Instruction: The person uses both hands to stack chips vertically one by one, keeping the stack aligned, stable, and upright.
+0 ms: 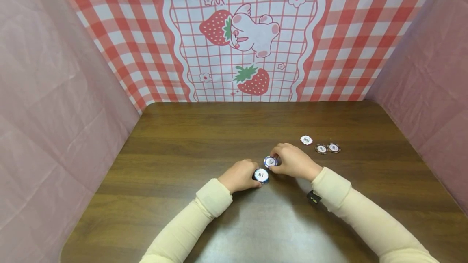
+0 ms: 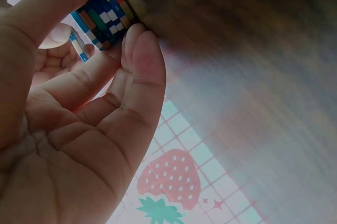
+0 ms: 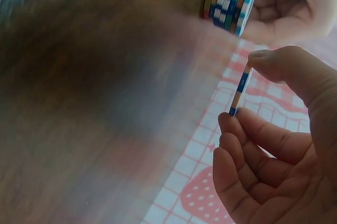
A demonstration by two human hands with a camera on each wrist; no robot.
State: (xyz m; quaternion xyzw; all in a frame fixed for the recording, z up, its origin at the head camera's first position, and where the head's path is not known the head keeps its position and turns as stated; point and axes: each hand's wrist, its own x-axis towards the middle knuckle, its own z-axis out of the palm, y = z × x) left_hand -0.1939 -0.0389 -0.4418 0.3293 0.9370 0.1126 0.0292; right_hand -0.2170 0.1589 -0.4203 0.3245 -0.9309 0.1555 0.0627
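A short stack of poker chips [image 1: 261, 175] stands on the table, its top chip white and light blue and marked 10. My left hand [image 1: 240, 175] holds this stack between thumb and fingers. From the side, in the right wrist view, the stack [image 3: 230, 1] shows red, yellow, blue, green and light blue layers. My right hand [image 1: 292, 161] pinches one blue and white poker chip [image 1: 270, 162] by its edge, just up and right of the stack. In the right wrist view that single chip [image 3: 240, 90] is seen edge-on between thumb and fingertips, apart from the stack.
Beyond my right hand lie a white chip [image 1: 306, 140] and two black chips, one black chip [image 1: 321, 149] beside the other black chip [image 1: 334, 147]. The brown wooden table [image 1: 175, 145] ends at a strawberry-print cloth [image 1: 252, 52], with pink curtains at both sides.
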